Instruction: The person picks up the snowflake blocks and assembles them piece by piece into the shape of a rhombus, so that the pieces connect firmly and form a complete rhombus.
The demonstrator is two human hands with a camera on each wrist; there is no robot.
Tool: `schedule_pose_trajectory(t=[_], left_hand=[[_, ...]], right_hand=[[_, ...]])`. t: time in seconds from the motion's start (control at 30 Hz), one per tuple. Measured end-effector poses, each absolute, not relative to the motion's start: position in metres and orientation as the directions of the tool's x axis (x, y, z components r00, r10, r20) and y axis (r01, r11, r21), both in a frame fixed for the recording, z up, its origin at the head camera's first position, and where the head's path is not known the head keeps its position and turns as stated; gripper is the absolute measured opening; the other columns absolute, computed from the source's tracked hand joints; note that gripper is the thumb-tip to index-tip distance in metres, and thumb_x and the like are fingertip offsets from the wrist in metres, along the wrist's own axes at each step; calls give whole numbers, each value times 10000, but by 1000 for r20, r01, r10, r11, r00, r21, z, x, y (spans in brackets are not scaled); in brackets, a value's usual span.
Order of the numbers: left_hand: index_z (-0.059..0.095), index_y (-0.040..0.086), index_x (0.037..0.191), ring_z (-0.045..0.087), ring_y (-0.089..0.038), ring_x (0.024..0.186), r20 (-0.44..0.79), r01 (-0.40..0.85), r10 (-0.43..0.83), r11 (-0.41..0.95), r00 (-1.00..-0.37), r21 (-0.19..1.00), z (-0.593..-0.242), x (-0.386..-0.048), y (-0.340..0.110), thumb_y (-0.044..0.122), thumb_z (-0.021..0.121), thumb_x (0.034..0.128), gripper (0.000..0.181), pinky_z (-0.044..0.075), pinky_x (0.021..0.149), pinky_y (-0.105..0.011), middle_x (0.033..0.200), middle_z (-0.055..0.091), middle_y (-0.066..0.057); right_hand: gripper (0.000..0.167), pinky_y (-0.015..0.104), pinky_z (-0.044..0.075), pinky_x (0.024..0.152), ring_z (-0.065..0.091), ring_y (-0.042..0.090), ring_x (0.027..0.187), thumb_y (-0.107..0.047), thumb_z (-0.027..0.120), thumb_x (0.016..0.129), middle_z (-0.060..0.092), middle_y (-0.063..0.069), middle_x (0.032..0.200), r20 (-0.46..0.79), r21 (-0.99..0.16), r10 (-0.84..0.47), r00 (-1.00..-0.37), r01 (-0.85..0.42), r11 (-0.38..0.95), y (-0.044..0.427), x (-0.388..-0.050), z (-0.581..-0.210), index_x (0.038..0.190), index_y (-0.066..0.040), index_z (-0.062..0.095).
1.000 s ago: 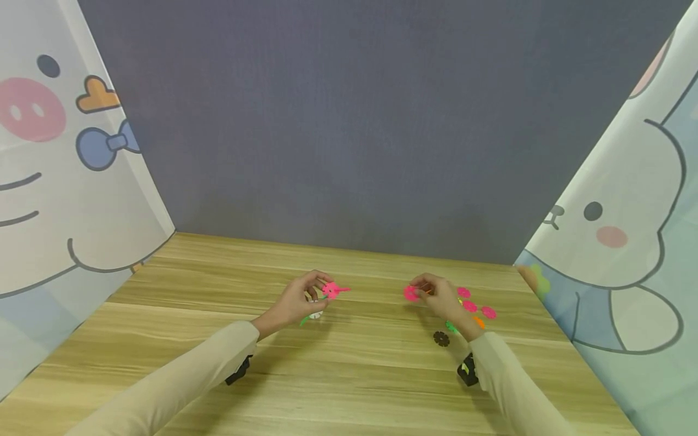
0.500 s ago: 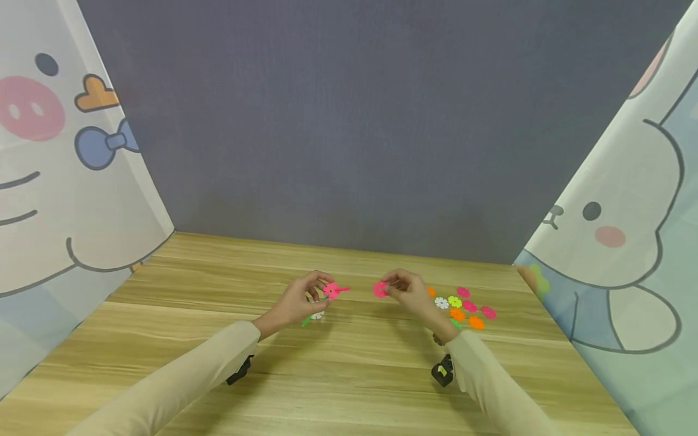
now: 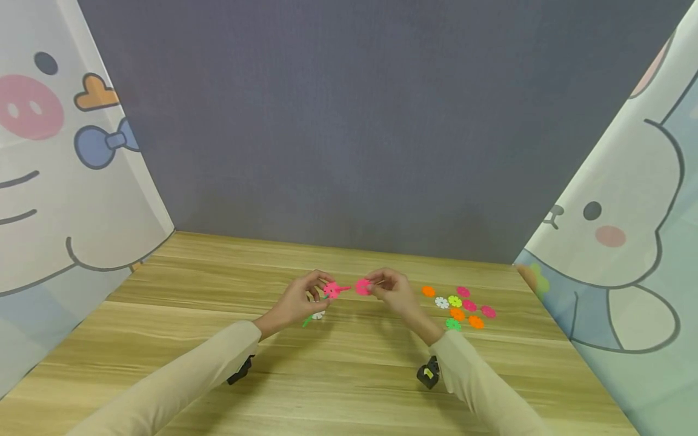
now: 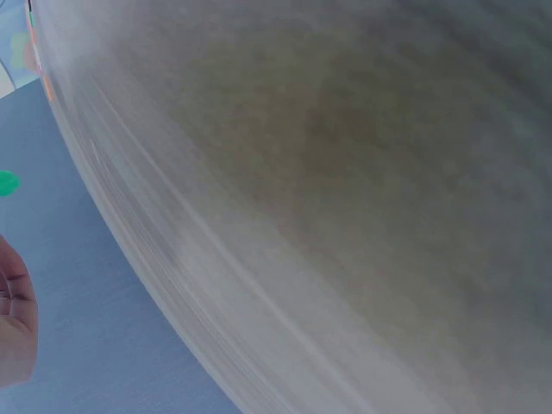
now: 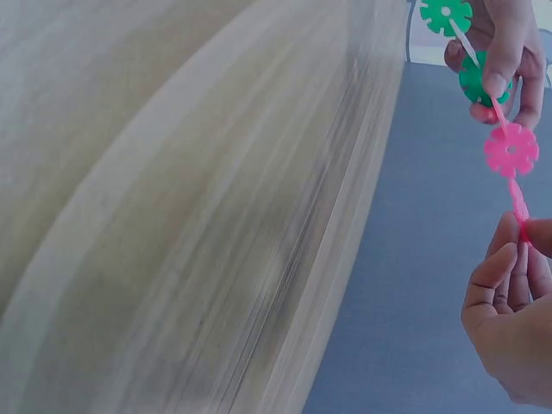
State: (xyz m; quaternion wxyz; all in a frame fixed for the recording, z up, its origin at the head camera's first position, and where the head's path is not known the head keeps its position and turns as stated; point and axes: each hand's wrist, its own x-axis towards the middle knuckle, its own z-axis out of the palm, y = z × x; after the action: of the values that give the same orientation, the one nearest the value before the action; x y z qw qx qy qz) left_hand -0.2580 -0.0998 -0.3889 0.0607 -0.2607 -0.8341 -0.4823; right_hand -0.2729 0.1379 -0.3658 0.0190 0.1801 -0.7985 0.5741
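Observation:
In the head view my left hand [image 3: 297, 301] grips a chain of joined flower-shaped discs: a pink disc [image 3: 331, 290] faces up by the fingertips, and a white disc [image 3: 319, 315] hangs below. In the right wrist view the chain also has green discs [image 5: 483, 79]. My right hand [image 3: 394, 292] pinches a single pink disc [image 3: 362, 286] just right of the chain's pink end; whether they touch, I cannot tell. The left wrist view catches part of my left hand [image 4: 15, 319] and a green disc [image 4: 8, 183] at its left edge.
Loose discs lie on the wooden table [image 3: 349, 375] at the right: orange [image 3: 428, 291], white [image 3: 442, 303], yellow [image 3: 455, 301], green [image 3: 453, 324] and several pink [image 3: 469, 306]. A grey panel [image 3: 338, 121] stands behind, with cartoon-printed sheets at both sides.
My right hand has moved left with its pink disc, away from the loose discs and close to the chain. My left hand has stayed nearly still.

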Motion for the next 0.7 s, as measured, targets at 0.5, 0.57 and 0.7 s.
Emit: schedule_pose_trajectory(t=[0.5,0.57,0.7], left_hand=[[563,87,1150,541,-112,657,373,507,372,388,-850,770,-390,-259,-98,57,667,801,366,453,470,-232,950,640,-52],[564,95,1149,539,-113,657,375,508,370,388,-850,769,-390,-259,-98,55,667,800,366,452,471,-231,949,641,-52],[569,114,1142,535,-104,647,386,519,368,396,-846,758,-390,-259,-97,59,672,798,362,442,458,-226,950,651,-46]], right_hand=[[199,174,456,606,594,193,724,62,585,830,576,290,941,200,-929,-250,-947,-265,259,126,-250,-338,1016,132,588],[201,169,456,611,589,140,712,70,579,830,574,297,947,191,-933,-251,-949,-255,255,125,-249,-337,1019,139,582],[203,163,460,614,596,118,705,79,576,827,573,301,942,182,-937,-271,-945,-250,243,124,-250,-337,1018,150,574]])
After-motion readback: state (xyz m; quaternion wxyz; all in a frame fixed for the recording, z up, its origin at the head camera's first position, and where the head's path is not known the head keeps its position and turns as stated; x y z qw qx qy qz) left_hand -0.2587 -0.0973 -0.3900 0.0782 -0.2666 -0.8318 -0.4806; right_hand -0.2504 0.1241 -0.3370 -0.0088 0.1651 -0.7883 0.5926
